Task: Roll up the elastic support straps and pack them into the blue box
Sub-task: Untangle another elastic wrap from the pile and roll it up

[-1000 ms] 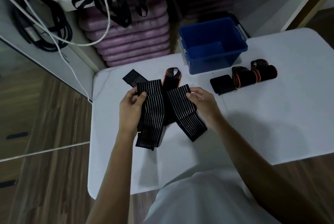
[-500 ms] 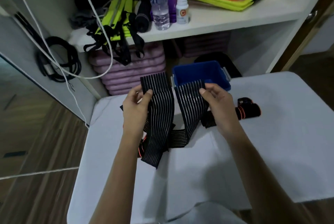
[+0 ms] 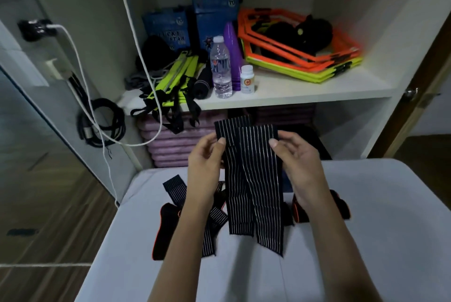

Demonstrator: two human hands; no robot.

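Two-handed grip [image 3: 246, 155] on ribbed, pinstriped elastic strap [image 3: 253, 192]

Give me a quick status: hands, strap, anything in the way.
Left hand and right hand pinch the striped strap by its top edge, two ends hanging down, unrolled. More straps lie on the white table. Blue box hidden behind the strap.

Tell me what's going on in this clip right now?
A person stands at a white table, holding a black striped elastic strap up in front of them. The left hand and right hand each pinch a top edge, and the two lengths hang down overlapping, not rolled yet. More straps lie loose on the table under the left arm, and one rolled strap with orange trim sits behind the right wrist. The blue box is hidden.
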